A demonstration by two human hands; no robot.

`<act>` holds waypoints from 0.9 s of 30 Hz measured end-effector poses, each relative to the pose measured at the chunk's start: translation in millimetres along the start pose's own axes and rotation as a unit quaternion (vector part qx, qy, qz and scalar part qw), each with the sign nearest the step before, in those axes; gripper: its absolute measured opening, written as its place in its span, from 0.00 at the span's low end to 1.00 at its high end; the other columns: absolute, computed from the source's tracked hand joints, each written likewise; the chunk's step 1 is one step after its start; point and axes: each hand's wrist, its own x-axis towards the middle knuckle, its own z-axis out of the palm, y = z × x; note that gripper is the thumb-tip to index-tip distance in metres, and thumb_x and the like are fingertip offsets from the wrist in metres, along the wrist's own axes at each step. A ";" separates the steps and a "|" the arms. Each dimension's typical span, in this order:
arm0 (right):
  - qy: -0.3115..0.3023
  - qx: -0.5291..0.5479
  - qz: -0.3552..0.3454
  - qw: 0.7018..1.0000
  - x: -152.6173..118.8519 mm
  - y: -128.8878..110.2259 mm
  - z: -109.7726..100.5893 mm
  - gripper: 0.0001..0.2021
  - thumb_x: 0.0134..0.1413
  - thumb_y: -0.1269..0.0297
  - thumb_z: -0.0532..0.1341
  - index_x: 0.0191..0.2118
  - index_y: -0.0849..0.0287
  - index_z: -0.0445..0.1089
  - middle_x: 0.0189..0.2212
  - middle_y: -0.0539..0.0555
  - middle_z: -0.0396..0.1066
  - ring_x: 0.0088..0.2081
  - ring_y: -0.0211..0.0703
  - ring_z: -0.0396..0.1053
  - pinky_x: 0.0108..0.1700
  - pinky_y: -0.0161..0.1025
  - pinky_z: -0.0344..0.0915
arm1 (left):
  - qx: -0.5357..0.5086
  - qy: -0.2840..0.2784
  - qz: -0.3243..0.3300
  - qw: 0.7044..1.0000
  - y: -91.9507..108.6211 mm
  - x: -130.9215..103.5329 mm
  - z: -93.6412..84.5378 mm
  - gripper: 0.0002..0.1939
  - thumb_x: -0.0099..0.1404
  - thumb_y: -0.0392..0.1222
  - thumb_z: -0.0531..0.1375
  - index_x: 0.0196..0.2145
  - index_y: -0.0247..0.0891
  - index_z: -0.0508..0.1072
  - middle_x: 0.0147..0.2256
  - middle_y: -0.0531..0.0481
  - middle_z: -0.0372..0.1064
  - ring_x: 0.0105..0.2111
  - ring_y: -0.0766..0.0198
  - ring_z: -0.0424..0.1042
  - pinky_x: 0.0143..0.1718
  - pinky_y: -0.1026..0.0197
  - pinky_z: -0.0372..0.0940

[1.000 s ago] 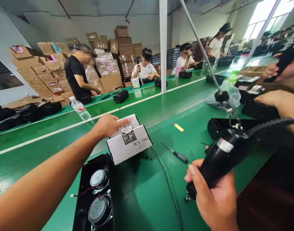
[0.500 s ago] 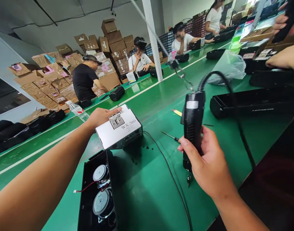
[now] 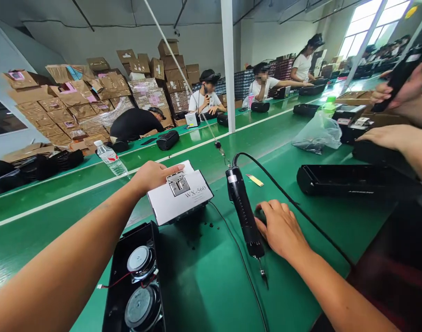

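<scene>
Head view: the left hand [image 3: 152,176] lies flat on the white box [image 3: 179,196]; the right hand [image 3: 280,228], fingers loose, rests beside the electric screwdriver [image 3: 243,214] on the green table [image 3: 301,216]. Its hanging cord could drag it into the speaker case [image 3: 137,281].

A clear plastic water bottle [image 3: 110,158] lies tilted on the green conveyor belt [image 3: 76,184]. A small yellow strip [image 3: 255,180] lies flat on the green work surface [image 3: 204,276]. A long black speaker housing [image 3: 349,180] rests well to its right. A crumpled clear plastic bag [image 3: 317,133] sits beyond the housing. Stacked cardboard boxes [image 3: 93,92] fill the far wall. A white pillar [image 3: 228,64] stands upright. Seated workers [image 3: 207,97] occupy the far side.
</scene>
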 end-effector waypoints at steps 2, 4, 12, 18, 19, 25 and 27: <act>-0.012 -0.054 -0.018 0.998 -0.6 1.0 -3.3 0.06 0.63 0.64 0.61 0.34 0.57 0.69 0.36 0.57 0.72 0.40 0.53 0.70 0.43 0.50 0.67 | 0.040 -0.037 0.020 0.998 -0.6 2.1 0.8 0.13 0.77 0.50 0.66 0.43 0.36 0.79 0.37 0.52 0.77 0.38 0.58 0.79 0.44 0.53 0.75; -0.004 -0.086 -0.002 0.996 -18.2 3.7 -17.2 0.09 0.66 0.63 0.58 0.31 0.54 0.64 0.23 0.52 0.67 0.25 0.47 0.65 0.27 0.42 0.55 | 0.075 -0.057 0.034 0.995 -0.5 3.2 1.5 0.11 0.76 0.48 0.66 0.46 0.36 0.79 0.39 0.51 0.78 0.41 0.56 0.79 0.47 0.51 0.75; 0.158 0.107 -0.145 0.971 -120.8 -78.7 -66.8 0.10 0.74 0.58 0.62 0.55 0.39 0.76 0.43 0.43 0.83 0.35 0.42 0.82 0.37 0.38 0.77 | 0.128 -0.069 0.064 0.987 3.6 1.1 -2.4 0.16 0.78 0.50 0.64 0.55 0.38 0.77 0.41 0.49 0.78 0.41 0.55 0.78 0.47 0.51 0.72; 0.065 0.128 -0.104 0.984 -76.4 -143.7 -29.9 0.19 0.74 0.63 0.52 0.55 0.57 0.80 0.44 0.52 0.84 0.40 0.55 0.84 0.33 0.52 0.80 | 0.169 -0.075 0.078 0.980 10.7 -7.1 -8.0 0.21 0.79 0.48 0.62 0.63 0.38 0.73 0.44 0.47 0.77 0.41 0.55 0.77 0.48 0.50 0.71; 0.055 0.130 -0.094 0.985 -70.3 -144.0 -27.6 0.19 0.73 0.62 0.52 0.54 0.57 0.80 0.45 0.52 0.84 0.42 0.57 0.84 0.33 0.53 0.81 | 0.172 -0.075 0.079 0.979 11.0 -8.5 -8.3 0.21 0.79 0.49 0.62 0.63 0.38 0.72 0.44 0.47 0.77 0.41 0.55 0.77 0.48 0.50 0.71; 0.013 0.154 -0.061 0.986 -60.3 -140.4 -25.1 0.21 0.72 0.61 0.52 0.56 0.54 0.80 0.49 0.51 0.83 0.46 0.61 0.83 0.40 0.58 0.80 | 0.168 -0.072 0.074 0.980 11.4 -11.1 -8.1 0.23 0.78 0.51 0.62 0.64 0.38 0.72 0.46 0.46 0.77 0.43 0.53 0.77 0.50 0.48 0.71; -0.002 0.164 -0.049 0.985 -59.3 -143.5 -22.5 0.22 0.72 0.60 0.51 0.57 0.55 0.79 0.50 0.54 0.82 0.48 0.63 0.82 0.42 0.60 0.79 | 0.158 -0.072 0.069 0.982 12.2 -10.1 -8.0 0.22 0.79 0.51 0.62 0.63 0.38 0.72 0.45 0.46 0.77 0.42 0.54 0.77 0.49 0.49 0.71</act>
